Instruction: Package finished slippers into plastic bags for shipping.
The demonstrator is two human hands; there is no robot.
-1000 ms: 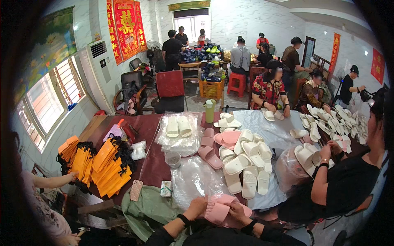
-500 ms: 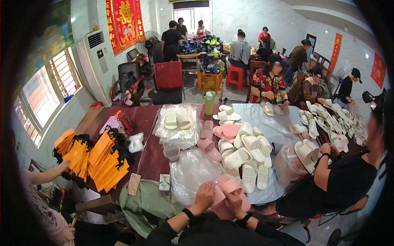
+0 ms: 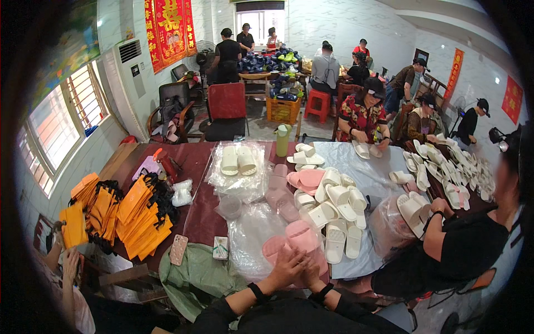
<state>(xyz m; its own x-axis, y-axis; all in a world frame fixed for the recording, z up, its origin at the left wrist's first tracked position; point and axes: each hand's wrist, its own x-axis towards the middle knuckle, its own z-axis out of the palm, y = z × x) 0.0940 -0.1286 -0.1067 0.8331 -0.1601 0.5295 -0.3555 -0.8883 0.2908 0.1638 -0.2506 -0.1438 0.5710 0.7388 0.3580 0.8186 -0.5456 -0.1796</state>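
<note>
A pair of pink slippers [image 3: 300, 236] lies in front of me at the table's near edge, toes pointing away. Clear plastic seems to lie over or around it; how far the plastic covers the pair I cannot tell. My left hand [image 3: 286, 267] and my right hand [image 3: 312, 271] meet at its near end, fingers bent and closed on it. The fingertips partly hide one another. Just to the left lies a stack of clear plastic bags [image 3: 247, 245]. Loose white slippers [image 3: 336, 242] are heaped to the right, with more pink slippers [image 3: 282, 203] beyond.
White slippers [image 3: 238, 160] rest on clear bags farther off, near a green bottle [image 3: 282, 142]. Orange pouches [image 3: 139, 222], a phone [image 3: 178, 249] and a small box [image 3: 221, 247] are at left. A co-worker [image 3: 467, 239] holds white slippers on my right.
The pink pair has moved slightly away from me and left, and my hands have come together at its near end. At left, another person's hands now hold an orange pouch away from the pile.
</note>
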